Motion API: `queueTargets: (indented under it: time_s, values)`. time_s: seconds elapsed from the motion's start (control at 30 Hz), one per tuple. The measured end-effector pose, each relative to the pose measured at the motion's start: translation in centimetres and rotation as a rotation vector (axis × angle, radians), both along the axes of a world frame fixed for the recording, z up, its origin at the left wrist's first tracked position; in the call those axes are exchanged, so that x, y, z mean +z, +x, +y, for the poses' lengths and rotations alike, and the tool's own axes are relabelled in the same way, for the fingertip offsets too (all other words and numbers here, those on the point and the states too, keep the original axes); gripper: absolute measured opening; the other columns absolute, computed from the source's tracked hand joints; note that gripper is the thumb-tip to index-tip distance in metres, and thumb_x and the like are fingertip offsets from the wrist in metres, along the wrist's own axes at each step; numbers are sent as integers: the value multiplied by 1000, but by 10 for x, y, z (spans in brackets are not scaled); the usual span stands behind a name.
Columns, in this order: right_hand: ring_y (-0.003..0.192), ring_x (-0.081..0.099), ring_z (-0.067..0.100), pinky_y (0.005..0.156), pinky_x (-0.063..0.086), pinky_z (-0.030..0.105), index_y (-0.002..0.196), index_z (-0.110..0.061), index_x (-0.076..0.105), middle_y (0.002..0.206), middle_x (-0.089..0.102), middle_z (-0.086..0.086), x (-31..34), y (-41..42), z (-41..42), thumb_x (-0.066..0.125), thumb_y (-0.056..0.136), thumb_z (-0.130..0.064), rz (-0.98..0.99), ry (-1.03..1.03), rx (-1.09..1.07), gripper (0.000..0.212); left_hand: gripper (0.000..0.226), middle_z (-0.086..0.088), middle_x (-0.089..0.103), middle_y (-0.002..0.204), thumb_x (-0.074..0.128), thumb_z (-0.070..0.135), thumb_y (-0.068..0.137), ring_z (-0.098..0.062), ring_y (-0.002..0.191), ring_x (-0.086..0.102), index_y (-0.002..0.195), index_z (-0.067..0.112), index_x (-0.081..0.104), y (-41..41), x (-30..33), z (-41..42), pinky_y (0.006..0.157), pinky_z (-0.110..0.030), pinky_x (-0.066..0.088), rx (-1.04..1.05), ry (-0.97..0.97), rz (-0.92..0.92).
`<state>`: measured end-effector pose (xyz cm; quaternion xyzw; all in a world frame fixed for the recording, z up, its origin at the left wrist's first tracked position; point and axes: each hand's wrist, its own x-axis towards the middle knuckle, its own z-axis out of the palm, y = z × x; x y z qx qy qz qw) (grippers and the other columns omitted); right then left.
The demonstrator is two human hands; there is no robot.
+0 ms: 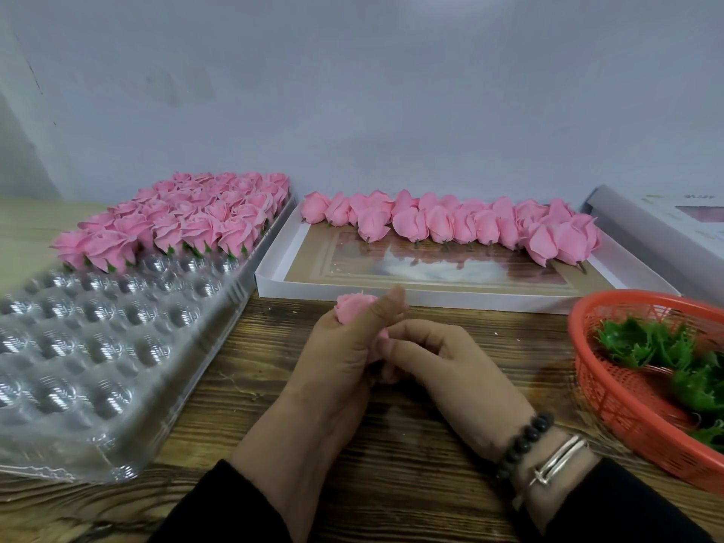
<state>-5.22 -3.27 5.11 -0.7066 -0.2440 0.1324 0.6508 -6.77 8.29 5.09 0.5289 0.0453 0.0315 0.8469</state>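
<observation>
A pink rose head point(352, 309) is held above the wooden table point(411, 444) in front of me. My left hand point(344, 358) grips it with the thumb pressed along its side. My right hand point(442, 366) pinches the lower end of the same rose, its fingers curled in toward the left palm. Most of the flower is hidden behind both hands.
A clear blister tray point(98, 346) lies at the left, its far rows filled with pink roses point(196, 217). A white shallow box point(431, 295) ahead holds a row of rose heads point(462, 225). A red basket point(611, 386) with green sepals point(658, 346) stands at the right.
</observation>
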Motion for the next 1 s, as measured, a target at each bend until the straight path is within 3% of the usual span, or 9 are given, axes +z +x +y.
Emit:
queueTargets:
  time_s: [0.1,0.17,0.27,0.3,0.37,0.5,0.67,0.83,1.0]
  values:
    - [65,56,11,65,45,18,82,-8,66,68,61,6,-4,2,1,56,88,-14,-56,15,-128,13,41,-21,57,74,76,30,64,-26,60,54,76,-6,60,1,-1,7,53,-30,45,97,226,-100]
    - [69,56,8,66,45,15,86,-11,63,76,61,5,-4,4,0,58,86,-10,-114,61,-224,5,22,-11,60,58,74,15,73,-17,54,57,65,4,57,2,-2,12,50,-24,48,173,471,-189]
    - [78,56,6,70,44,10,96,-25,59,91,61,3,-4,5,-3,66,80,-8,-232,56,-228,25,29,0,59,60,78,10,66,-8,56,54,80,10,52,2,0,14,53,-22,47,145,683,-269]
    - [82,56,6,70,44,8,100,-29,58,96,60,4,-3,4,-4,68,78,-6,-254,50,-192,33,38,0,66,70,78,11,66,-10,65,61,95,15,54,2,0,13,61,-25,51,114,728,-253]
    - [84,56,3,71,43,6,106,-35,56,102,59,1,-2,2,-4,71,78,-6,-309,12,-100,44,66,2,71,85,76,8,71,-8,79,67,122,33,43,2,-1,14,73,-18,52,74,831,-236]
    - [83,53,-1,75,43,13,108,-40,56,101,57,-13,-1,1,-6,69,75,-13,-402,-115,-39,44,97,12,64,93,72,10,75,5,84,61,137,49,8,4,-3,19,74,-3,43,1,1006,-240]
    - [75,53,11,74,47,28,98,-32,60,80,58,-14,3,2,-8,71,76,-5,-332,-152,-15,36,103,19,60,93,75,12,73,13,85,58,123,59,-2,4,-4,22,72,1,40,-89,1058,-269]
    - [70,52,19,68,45,33,85,-21,64,82,63,24,4,3,-9,70,78,-3,-234,-69,26,20,109,7,65,89,80,10,67,3,79,62,119,65,1,2,-2,20,68,-2,43,-124,1050,-240]
    - [64,55,13,62,46,27,77,-8,64,71,65,17,0,5,-7,70,76,-2,-148,20,5,9,105,-6,63,78,80,8,66,-3,69,61,120,63,9,0,0,18,70,-15,50,-154,1037,-242]
